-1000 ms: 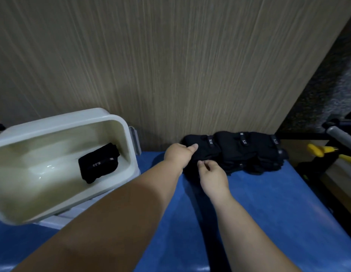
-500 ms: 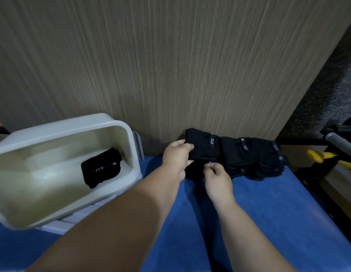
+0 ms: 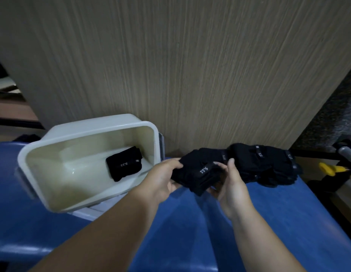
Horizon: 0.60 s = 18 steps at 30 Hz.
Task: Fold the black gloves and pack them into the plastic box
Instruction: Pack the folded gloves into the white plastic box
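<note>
**Item 1, held glove** [image 3: 198,173]: black and bunched. It is raised off the blue surface [image 3: 190,232], just right of the plastic box [image 3: 88,126]. My left grip [image 3: 166,179] curls round its left end. My right grip [image 3: 235,185] pinches the right end with the thumb on top.

**Item 2, folded glove** [image 3: 124,163]: already packed. It lies on the box floor near the right wall. The box sits tilted toward me.

**Item 3, glove pile** [image 3: 268,165]: unfolded gloves on the surface against the wood panel [image 3: 190,75], right of my grips. I cannot tell whether it touches the held glove.

**Risks, as I judge them:**
- The cloth is limp, so a loose pinch could let the fold spring open before it reaches the box.
- A trailing strap or finger could snag the pile and drag a second glove along.
- Knocking the rim could shift the tilted box.

**Markings:**
- The held glove's strap has small white lettering, upside down to me, that appears to read "5.11".
- The same mark shows on the packed glove and on tabs in the pile.
- I can read no other writing.
</note>
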Each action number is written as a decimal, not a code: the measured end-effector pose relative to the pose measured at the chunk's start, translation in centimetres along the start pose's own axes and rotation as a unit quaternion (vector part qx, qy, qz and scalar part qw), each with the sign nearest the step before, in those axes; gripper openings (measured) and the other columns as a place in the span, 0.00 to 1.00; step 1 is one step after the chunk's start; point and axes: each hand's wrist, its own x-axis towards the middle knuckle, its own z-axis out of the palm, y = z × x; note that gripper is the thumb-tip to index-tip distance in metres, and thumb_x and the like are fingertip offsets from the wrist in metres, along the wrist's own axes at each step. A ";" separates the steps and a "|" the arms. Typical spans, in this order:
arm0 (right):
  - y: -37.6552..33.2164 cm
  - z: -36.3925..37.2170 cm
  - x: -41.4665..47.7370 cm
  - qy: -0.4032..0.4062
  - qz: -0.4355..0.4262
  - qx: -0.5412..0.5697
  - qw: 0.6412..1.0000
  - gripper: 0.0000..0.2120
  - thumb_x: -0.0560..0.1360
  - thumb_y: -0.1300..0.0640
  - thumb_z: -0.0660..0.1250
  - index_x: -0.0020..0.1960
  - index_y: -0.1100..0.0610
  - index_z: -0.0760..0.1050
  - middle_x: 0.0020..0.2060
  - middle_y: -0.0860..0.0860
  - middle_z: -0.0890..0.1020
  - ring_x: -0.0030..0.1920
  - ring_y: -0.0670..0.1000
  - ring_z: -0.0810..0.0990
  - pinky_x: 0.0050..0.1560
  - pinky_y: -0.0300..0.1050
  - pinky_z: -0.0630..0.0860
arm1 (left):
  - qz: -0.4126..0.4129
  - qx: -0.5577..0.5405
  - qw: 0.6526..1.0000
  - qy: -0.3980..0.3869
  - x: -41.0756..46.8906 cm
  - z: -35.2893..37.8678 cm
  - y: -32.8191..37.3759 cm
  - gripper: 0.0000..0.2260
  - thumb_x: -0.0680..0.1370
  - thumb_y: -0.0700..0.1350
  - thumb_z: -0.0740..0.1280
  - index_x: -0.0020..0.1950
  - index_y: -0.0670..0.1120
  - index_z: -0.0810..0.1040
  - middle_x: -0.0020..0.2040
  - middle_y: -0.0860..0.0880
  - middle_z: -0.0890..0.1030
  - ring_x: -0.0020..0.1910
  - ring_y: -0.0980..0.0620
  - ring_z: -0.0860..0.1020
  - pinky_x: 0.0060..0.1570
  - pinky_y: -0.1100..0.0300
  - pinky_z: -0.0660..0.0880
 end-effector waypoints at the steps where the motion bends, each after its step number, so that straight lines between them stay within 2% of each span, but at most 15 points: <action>1: 0.1 0.5 -0.5 -0.030 0.022 0.013 0.999 0.24 0.77 0.37 0.56 0.57 0.55 0.77 0.51 0.52 0.84 0.54 0.53 0.81 0.52 0.51 0.75 | -0.004 0.015 1.000 -0.006 -0.6 -0.8 0.0 0.13 0.78 0.36 0.58 0.58 0.42 0.79 0.54 0.41 0.83 0.51 0.47 0.80 0.42 0.57 0.78; 3: 0.6 1.5 -1.6 -0.095 0.066 0.015 0.993 0.24 0.75 0.39 0.59 0.60 0.56 0.76 0.54 0.54 0.83 0.55 0.54 0.81 0.50 0.50 0.76 | -0.009 0.033 0.999 -0.014 -1.6 -2.3 -0.2 0.14 0.78 0.36 0.57 0.55 0.43 0.80 0.48 0.44 0.83 0.46 0.49 0.80 0.38 0.58 0.77; 5: 1.4 2.5 -2.5 -0.144 0.094 -0.014 0.985 0.19 0.75 0.46 0.63 0.60 0.55 0.77 0.54 0.56 0.83 0.52 0.53 0.82 0.45 0.48 0.78 | -0.009 0.046 0.999 -0.010 -2.5 -3.7 -0.2 0.15 0.78 0.35 0.56 0.55 0.43 0.81 0.46 0.44 0.83 0.44 0.49 0.80 0.37 0.59 0.75; 7: 2.1 3.8 -3.0 -0.149 0.105 -0.042 0.982 0.12 0.76 0.55 0.64 0.58 0.55 0.77 0.49 0.55 0.84 0.47 0.52 0.83 0.40 0.46 0.78 | -0.006 0.047 0.999 -0.005 -3.2 -5.1 -0.1 0.16 0.78 0.35 0.56 0.58 0.42 0.80 0.49 0.41 0.83 0.46 0.47 0.79 0.39 0.58 0.75; 9: 2.8 5.2 -3.2 -0.140 0.102 -0.075 0.982 0.10 0.77 0.59 0.63 0.57 0.56 0.76 0.45 0.55 0.84 0.44 0.53 0.83 0.41 0.46 0.77 | -0.003 0.042 0.999 0.000 -3.8 -6.6 0.2 0.16 0.78 0.34 0.56 0.59 0.41 0.80 0.52 0.39 0.82 0.48 0.45 0.79 0.43 0.57 0.75; 11: 3.4 6.6 -3.3 -0.140 0.097 -0.109 0.979 0.09 0.76 0.60 0.64 0.56 0.57 0.75 0.44 0.56 0.83 0.45 0.55 0.81 0.43 0.48 0.75 | 0.004 0.039 0.999 0.004 -4.5 -8.0 0.5 0.16 0.78 0.34 0.55 0.58 0.41 0.80 0.52 0.39 0.82 0.49 0.45 0.79 0.45 0.56 0.75; 14: 4.4 8.8 -3.5 -0.151 0.094 -0.135 0.975 0.07 0.75 0.60 0.66 0.53 0.58 0.72 0.41 0.56 0.81 0.43 0.56 0.79 0.41 0.48 0.74 | 0.018 0.032 0.999 0.030 -5.4 -10.0 1.1 0.15 0.78 0.33 0.56 0.54 0.43 0.81 0.47 0.42 0.83 0.46 0.47 0.81 0.40 0.58 0.77; 18: 5.8 12.0 -3.4 -0.149 0.065 -0.147 0.976 0.08 0.75 0.64 0.67 0.50 0.58 0.69 0.42 0.58 0.80 0.40 0.55 0.80 0.38 0.47 0.76 | 0.039 -0.003 0.994 0.099 -5.8 -12.7 2.0 0.10 0.79 0.35 0.61 0.57 0.41 0.79 0.53 0.39 0.82 0.49 0.44 0.80 0.41 0.55 0.77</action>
